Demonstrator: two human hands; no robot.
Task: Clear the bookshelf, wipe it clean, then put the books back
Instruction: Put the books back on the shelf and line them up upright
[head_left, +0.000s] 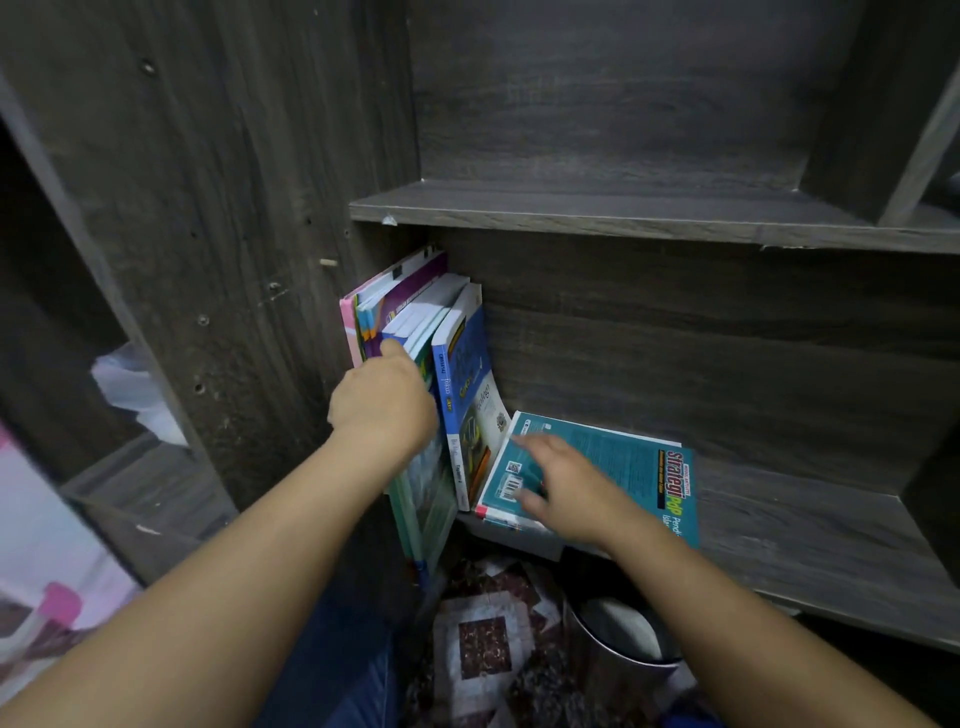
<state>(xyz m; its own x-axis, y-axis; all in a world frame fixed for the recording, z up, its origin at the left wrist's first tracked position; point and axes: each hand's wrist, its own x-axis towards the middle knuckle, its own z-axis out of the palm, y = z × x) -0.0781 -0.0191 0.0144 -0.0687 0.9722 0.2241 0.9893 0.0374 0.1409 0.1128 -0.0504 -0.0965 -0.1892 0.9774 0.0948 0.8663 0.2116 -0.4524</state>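
A dark wood-grain bookshelf (810, 525) fills the view. Several books (415, 306) stand upright against the left wall of its lower compartment, the outermost a blue one (467, 384) leaning right. My left hand (384, 400) grips the front edges of the upright books, fingers curled round them. A teal book (618, 462) lies flat on the shelf beside them, on top of another thin book. My right hand (561, 483) rests on the teal cover with fingers spread and fairly straight. The upper shelf (571, 208) holds nothing visible.
A metal bin (623, 639) stands on the patterned floor (483, 644) below the shelf edge. To the left, a side compartment holds white crumpled plastic (135, 389). Pink fabric (47, 561) shows at the far left.
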